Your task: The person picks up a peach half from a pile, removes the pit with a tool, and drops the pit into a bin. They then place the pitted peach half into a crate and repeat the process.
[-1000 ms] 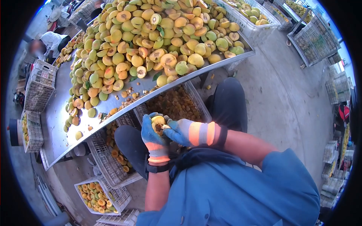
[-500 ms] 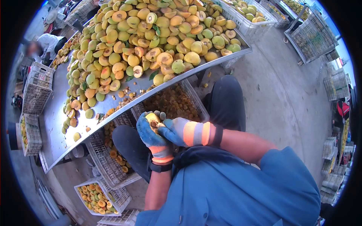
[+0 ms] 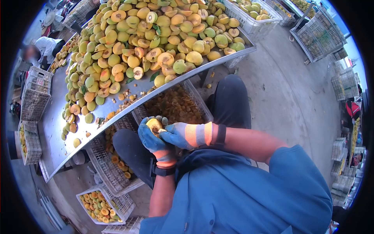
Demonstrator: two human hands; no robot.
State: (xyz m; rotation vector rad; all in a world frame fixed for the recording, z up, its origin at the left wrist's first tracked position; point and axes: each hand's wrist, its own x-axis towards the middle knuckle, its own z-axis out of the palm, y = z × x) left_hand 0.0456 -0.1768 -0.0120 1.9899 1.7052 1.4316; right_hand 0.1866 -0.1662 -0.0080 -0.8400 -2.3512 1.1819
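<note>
A yellow peach half [image 3: 154,124] sits in my left hand [image 3: 152,137], whose blue-coated glove fingers wrap round it above my lap. My right hand [image 3: 176,134], in a matching glove with orange and grey bands, presses against the fruit's right side with its fingers closed. A small brownish bit shows at the fruit where both hands meet; I cannot make out whether it is a pit or a tool. In front of me, a large heap of halved peaches [image 3: 128,58] covers much of the metal table [image 3: 54,128].
Beneath the table edge stands a crate of pits and scraps [image 3: 175,105]. Crates with peach halves stand at my left, one long crate [image 3: 105,163] and one white crate [image 3: 102,206]. Another crate [image 3: 253,23] is beyond the table. A person [image 3: 44,48] bends at the far left.
The whole view has shifted slightly. My hands stay together round the peach half, which shows a little more of its yellow side now.
</note>
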